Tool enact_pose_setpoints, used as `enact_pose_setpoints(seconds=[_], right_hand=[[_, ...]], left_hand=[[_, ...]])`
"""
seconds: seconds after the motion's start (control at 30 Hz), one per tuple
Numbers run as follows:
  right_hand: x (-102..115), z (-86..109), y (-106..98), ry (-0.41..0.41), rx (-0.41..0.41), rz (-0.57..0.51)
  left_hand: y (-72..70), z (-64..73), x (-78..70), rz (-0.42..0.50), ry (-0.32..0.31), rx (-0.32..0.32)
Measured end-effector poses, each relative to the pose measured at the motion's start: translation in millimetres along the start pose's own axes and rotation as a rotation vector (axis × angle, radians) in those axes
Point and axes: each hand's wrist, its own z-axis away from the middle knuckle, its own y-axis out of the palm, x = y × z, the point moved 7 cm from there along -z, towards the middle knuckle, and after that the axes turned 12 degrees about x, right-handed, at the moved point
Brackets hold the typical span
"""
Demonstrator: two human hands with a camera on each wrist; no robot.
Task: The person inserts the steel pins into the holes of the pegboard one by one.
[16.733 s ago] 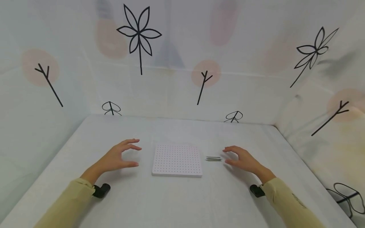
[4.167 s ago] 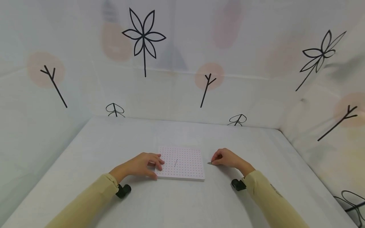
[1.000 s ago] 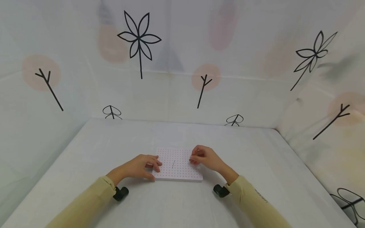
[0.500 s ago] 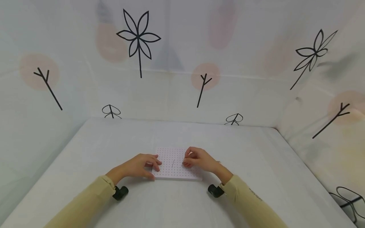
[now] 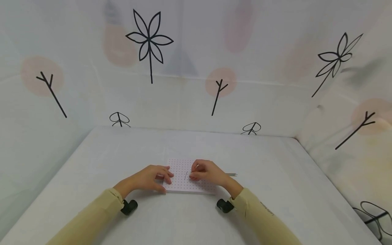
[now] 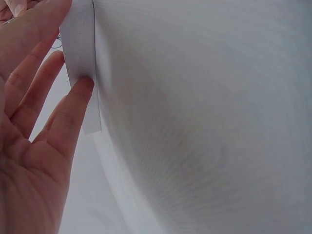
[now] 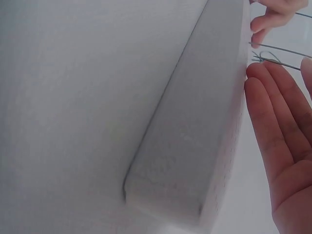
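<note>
A white pegboard (image 5: 177, 186) with rows of small holes lies flat on the table. One thin metal rod (image 5: 185, 175) stands in it, slightly tilted. My left hand (image 5: 151, 179) rests at the board's left side, fingers spread over the top edge and one fingertip against the side wall, as the left wrist view shows. Over the middle of the board, my right hand (image 5: 208, 172) pinches another thin metal rod (image 7: 288, 66), just right of the standing one. Its fingers hide part of the board in the head view.
Several loose metal rods (image 5: 231, 174) lie on the table right of the board, partly behind my right wrist. White cloth (image 5: 180, 102) with leaf and twig prints hangs behind the table and at both sides. Each wrist carries a small black camera (image 5: 225, 205).
My right hand picked up a rod on the right and carried it left over the board, close to the standing rod. Earlier, my left hand came to the board's left edge; lately it stays still.
</note>
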Motion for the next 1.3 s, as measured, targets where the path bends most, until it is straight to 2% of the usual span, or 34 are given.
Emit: enact_pose_setpoints(seconds=[0.3, 0.43, 0.73, 1.3], right_hand=[[10.7, -4.2, 4.0, 0.020, -0.012, 0.042], [0.5, -8.9, 4.9, 0.021, -0.016, 0.053], [0.1, -8.8, 4.0, 0.042, -0.018, 0.065], [1.3, -9.0, 4.0, 0.021, -0.026, 0.051]], left_hand=[[-0.5, 0.7, 1.5, 0.012, 0.002, 0.000], [-0.2, 0.7, 1.7, 0.013, 0.003, -0.003], [-1.0, 0.4, 0.5, 0.008, -0.003, -0.001], [-1.3, 1.0, -0.9, 0.011, 0.005, 0.004]])
